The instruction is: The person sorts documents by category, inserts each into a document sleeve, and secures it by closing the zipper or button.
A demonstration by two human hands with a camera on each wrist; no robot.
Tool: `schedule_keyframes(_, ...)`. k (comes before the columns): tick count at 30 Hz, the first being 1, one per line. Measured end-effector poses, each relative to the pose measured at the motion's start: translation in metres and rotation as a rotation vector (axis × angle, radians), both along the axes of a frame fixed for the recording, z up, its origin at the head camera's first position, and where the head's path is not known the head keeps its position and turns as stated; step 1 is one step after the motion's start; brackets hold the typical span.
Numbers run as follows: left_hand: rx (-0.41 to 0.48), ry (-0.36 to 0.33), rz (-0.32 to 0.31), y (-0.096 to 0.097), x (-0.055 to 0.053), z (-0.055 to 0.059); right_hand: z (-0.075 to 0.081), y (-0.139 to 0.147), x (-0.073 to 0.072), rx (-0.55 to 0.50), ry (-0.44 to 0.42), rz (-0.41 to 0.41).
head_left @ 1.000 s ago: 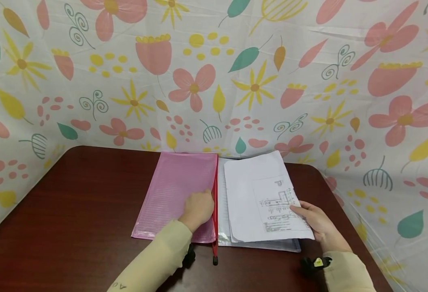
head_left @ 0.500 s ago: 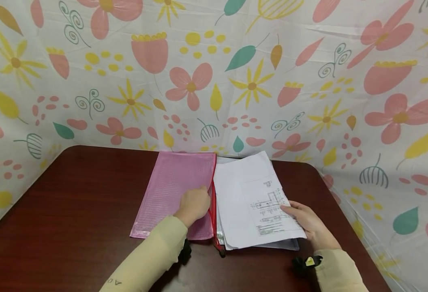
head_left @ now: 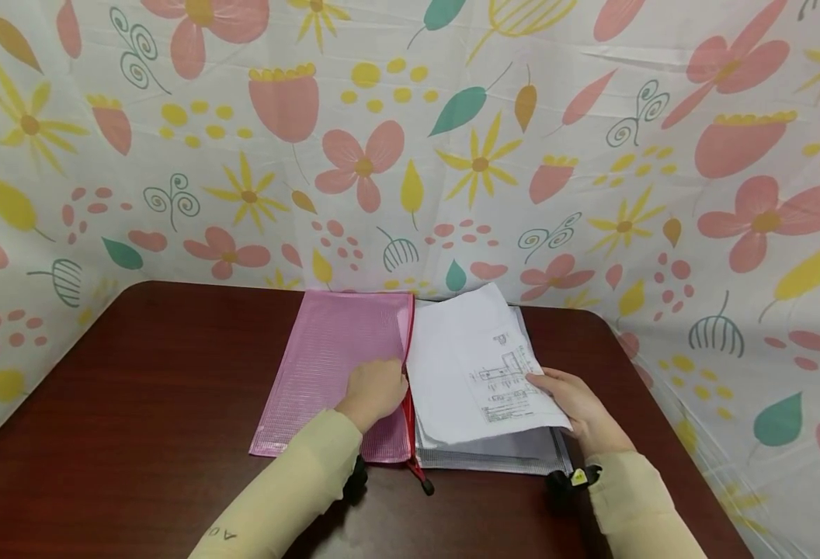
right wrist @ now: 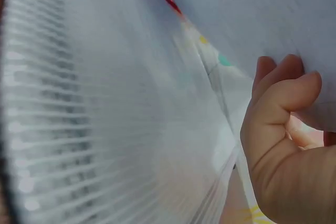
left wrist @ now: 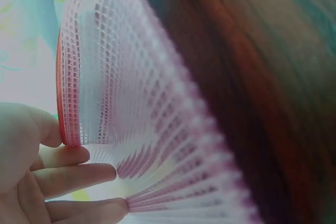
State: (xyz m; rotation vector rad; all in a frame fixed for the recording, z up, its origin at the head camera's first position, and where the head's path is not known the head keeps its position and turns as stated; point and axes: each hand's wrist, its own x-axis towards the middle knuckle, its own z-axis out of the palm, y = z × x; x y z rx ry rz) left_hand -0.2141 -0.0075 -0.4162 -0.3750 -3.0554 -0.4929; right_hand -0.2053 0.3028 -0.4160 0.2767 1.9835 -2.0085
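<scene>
On the left of the table lies a pink mesh zip pouch (head_left: 326, 341) with a red zipper along its right edge. My left hand (head_left: 373, 392) pinches that edge; thumb and fingers show on it in the left wrist view. My right hand (head_left: 581, 407) holds white printed papers (head_left: 452, 349) by their right side, the thumb on top. The papers slant over a clear mesh pouch (head_left: 494, 462), their left edge right beside the red zipper. Fingers (right wrist: 283, 100) bend against the paper in the right wrist view.
A dark brown table (head_left: 137, 404) runs beneath everything, with bare surface at left and in front. A zipper pull (head_left: 427, 487) hangs out below the pink pouch. Behind stands a patterned cloth (head_left: 242, 116), and it also borders both sides.
My right hand has moved left with the papers, bringing their left edge up to the red zipper, and lately a bit away from me. My left hand stays at the pouch's edge.
</scene>
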Motion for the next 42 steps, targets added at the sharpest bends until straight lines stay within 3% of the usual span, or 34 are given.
schedule_keyframes(10, 0.005, -0.086, 0.010, 0.003, -0.002, 0.001, -0.006, -0.021, -0.006, 0.207, 0.060, -0.083)
schedule_keyframes(22, 0.005, -0.112, 0.009, 0.005, -0.002, 0.003, -0.002, -0.034, -0.005, 0.184, 0.083, -0.147)
schedule_keyframes(27, 0.013, -0.103, 0.003, 0.004, -0.004, 0.003, -0.006, -0.041, -0.002, 0.169, 0.033, -0.149)
schedule_keyframes(37, 0.047, -0.094, 0.009, 0.000, -0.007, 0.001, -0.008, -0.029, -0.002, 0.393, 0.048, -0.067)
schedule_keyframes(42, 0.056, -0.081, 0.009, -0.003, -0.006, 0.002, -0.007, -0.026, 0.001, 0.390, 0.059, -0.085)
